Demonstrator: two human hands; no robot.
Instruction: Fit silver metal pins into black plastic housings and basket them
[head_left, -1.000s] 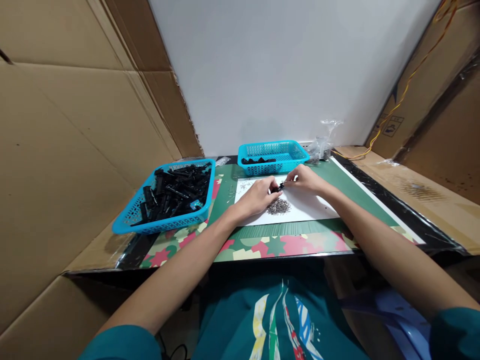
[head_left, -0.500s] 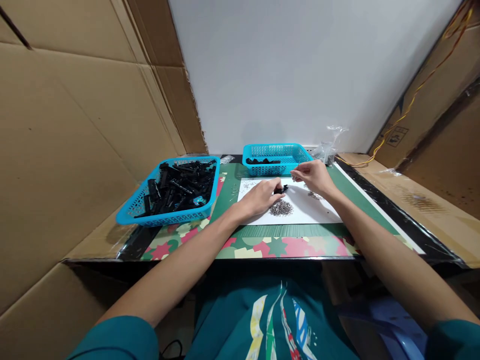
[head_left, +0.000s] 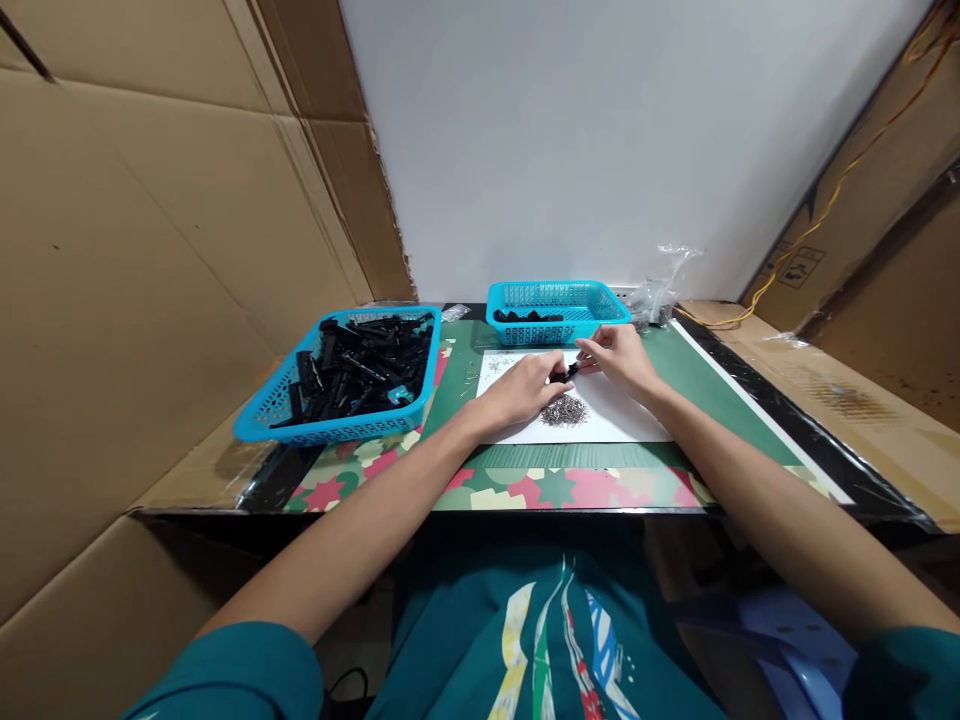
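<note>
My left hand (head_left: 523, 388) is closed around a small black part (head_left: 564, 375) above the white sheet (head_left: 517, 432). At the right end of that part is my right hand (head_left: 616, 358), its fingers pinched together; whatever lies between them is too small to make out. Just below the black part, a pile of small metal pieces (head_left: 564, 411) rests on the sheet. More tiny metal pieces (head_left: 496, 366) are scattered at the sheet's back left corner.
A blue basket (head_left: 330, 432) heaped with black parts stands at the left. Behind the sheet, a smaller blue basket (head_left: 592, 291) holds several black parts. A clear plastic bag (head_left: 658, 294) sits beside it. Cardboard walls (head_left: 172, 230) flank the table.
My right hand has moved left and slightly down, from a small gap away to the end of the black part. My left hand still holds that part in about the same place.
</note>
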